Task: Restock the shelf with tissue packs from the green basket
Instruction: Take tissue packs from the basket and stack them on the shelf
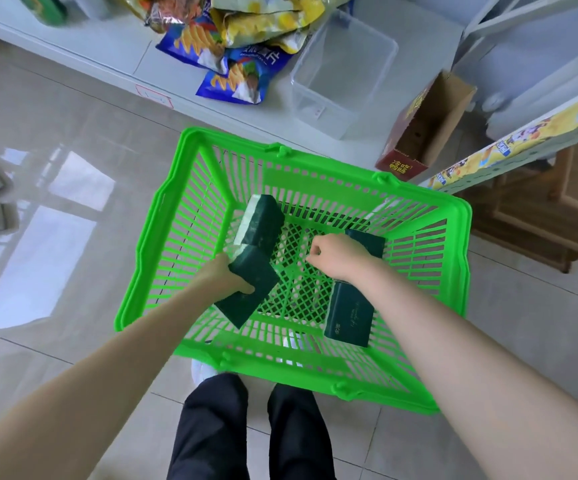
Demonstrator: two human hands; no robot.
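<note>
The green basket (pixel 162 216) stands on the tiled floor in front of my feet. Several dark green tissue packs lie inside. My left hand (pixel 226 277) grips one pack (pixel 251 292) at the basket's left side. Just beyond it a second pack (pixel 261 221) leans tilted against the basket's wall. My right hand (pixel 336 256) hovers over the basket's middle with its fingers curled and nothing held. A third pack (pixel 367 241) shows just behind that hand. Another pack (pixel 348 315) lies under my right forearm, near the front wall.
The low white shelf (pixel 107 60) runs behind the basket with blue and yellow snack bags (pixel 235 60). An empty clear plastic bin (pixel 339 71) and an open brown carton (pixel 422 129) stand on it at the right. A wooden cabinet (pixel 540 209) is right of the basket.
</note>
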